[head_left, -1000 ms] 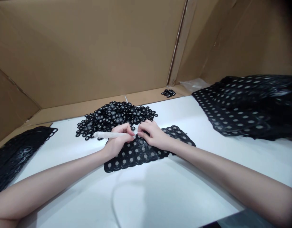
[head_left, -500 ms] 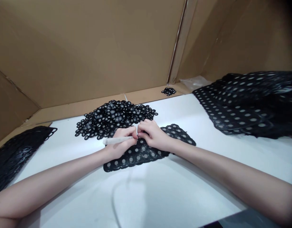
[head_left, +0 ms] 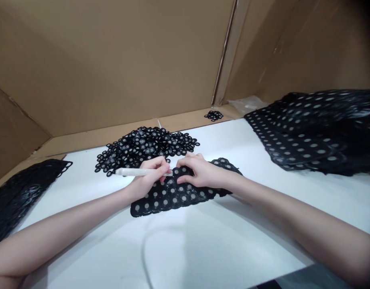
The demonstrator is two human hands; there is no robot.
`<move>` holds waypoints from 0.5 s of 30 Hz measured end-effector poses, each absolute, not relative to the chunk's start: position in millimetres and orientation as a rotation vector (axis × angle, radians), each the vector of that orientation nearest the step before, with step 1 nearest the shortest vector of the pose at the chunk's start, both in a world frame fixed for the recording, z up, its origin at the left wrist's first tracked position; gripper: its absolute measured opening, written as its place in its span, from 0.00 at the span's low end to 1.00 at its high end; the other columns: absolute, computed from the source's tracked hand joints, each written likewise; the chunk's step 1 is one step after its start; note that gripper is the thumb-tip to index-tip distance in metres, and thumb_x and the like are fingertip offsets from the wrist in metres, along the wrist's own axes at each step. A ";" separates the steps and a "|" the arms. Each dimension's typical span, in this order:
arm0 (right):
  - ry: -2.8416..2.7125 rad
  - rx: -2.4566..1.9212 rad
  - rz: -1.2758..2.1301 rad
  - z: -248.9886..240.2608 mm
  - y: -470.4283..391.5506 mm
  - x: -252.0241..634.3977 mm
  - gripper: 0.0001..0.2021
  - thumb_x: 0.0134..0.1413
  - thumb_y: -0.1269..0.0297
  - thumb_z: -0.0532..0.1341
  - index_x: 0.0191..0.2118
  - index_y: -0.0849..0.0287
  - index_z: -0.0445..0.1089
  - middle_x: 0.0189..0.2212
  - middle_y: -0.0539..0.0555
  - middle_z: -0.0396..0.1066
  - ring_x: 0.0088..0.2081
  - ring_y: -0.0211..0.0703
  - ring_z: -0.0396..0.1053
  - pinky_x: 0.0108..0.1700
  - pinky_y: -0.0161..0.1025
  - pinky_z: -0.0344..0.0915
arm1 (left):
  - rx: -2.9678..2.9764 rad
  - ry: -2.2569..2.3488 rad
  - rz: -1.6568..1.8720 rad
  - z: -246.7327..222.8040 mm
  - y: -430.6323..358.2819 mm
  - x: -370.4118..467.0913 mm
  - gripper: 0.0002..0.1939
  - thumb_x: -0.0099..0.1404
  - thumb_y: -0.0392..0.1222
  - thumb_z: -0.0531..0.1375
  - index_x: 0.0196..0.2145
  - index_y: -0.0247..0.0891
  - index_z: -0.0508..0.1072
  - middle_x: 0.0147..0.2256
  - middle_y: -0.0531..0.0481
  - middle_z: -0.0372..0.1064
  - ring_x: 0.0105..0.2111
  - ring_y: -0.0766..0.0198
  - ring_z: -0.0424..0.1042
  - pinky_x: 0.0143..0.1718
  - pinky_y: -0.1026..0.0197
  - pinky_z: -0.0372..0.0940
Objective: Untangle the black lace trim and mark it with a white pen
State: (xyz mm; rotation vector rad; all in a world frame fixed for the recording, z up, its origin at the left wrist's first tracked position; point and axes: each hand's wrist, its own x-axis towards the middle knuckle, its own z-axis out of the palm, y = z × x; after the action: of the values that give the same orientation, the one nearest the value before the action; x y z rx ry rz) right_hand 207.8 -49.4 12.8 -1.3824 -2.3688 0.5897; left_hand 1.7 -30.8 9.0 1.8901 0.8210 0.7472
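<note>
A white pen-like tool (head_left: 133,171) is gripped in my left hand (head_left: 150,176), its tip end pointing right over a black sheet (head_left: 169,200) dotted with pale grey discs. The sheet lies flat on the white table. My right hand (head_left: 200,170) rests on the sheet's upper part, thumb and fingers apart in a curved shape, with nothing visible between them. Just behind my hands is a heap of small black rings (head_left: 149,142) with grey centres, close to the sheet's far edge.
Larger black dotted sheets (head_left: 317,132) are piled at the right. Another black stack (head_left: 25,192) lies at the left edge. A small cluster of rings (head_left: 214,115) sits by the cardboard wall (head_left: 127,64), near a clear plastic bag (head_left: 248,104).
My hands have drawn apart; the left moved left and lower with the white tool, now more level. My right thumb has opened away from its fingers. The sheet shifted slightly.
</note>
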 end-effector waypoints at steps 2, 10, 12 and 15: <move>-2.382 -1.402 0.605 13.9 -51.6 206.8 0.09 0.51 0.62 0.66 0.33 0.59 0.67 0.31 0.55 0.67 0.42 0.51 0.61 0.47 0.48 0.54 | 1.880 0.786 0.773 8.9 -32.5 -2.1 0.18 0.66 0.51 0.54 0.25 0.35 0.65 0.20 0.55 0.60 0.22 0.68 0.58 0.26 0.64 0.53; -2.319 -1.331 0.687 9.5 -51.5 207.0 0.09 0.50 0.68 0.66 0.30 0.58 0.63 0.32 0.51 0.66 0.41 0.47 0.62 0.46 0.45 0.54 | 2.151 0.704 0.663 14.1 -41.2 -4.1 0.19 0.68 0.48 0.51 0.23 0.36 0.64 0.22 0.53 0.64 0.25 0.67 0.64 0.29 0.64 0.56; -2.311 -1.305 0.701 10.1 -51.3 207.7 0.10 0.50 0.68 0.65 0.29 0.59 0.62 0.35 0.51 0.66 0.42 0.46 0.62 0.46 0.45 0.54 | 2.177 0.713 0.639 14.1 -41.0 -3.4 0.19 0.69 0.49 0.50 0.24 0.36 0.63 0.23 0.53 0.64 0.27 0.66 0.65 0.30 0.64 0.57; -2.302 -1.292 0.735 12.2 -51.8 207.3 0.12 0.50 0.69 0.66 0.27 0.59 0.60 0.35 0.51 0.65 0.42 0.45 0.63 0.46 0.44 0.54 | 2.197 0.720 0.633 13.1 -40.4 -3.0 0.19 0.70 0.49 0.50 0.24 0.36 0.62 0.23 0.53 0.64 0.27 0.66 0.65 0.30 0.64 0.56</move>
State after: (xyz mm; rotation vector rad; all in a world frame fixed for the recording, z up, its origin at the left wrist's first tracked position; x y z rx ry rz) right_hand 207.3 -51.8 12.2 -1.2923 -2.3016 0.7350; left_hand -3.0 -40.4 13.1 2.1967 0.7199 0.6329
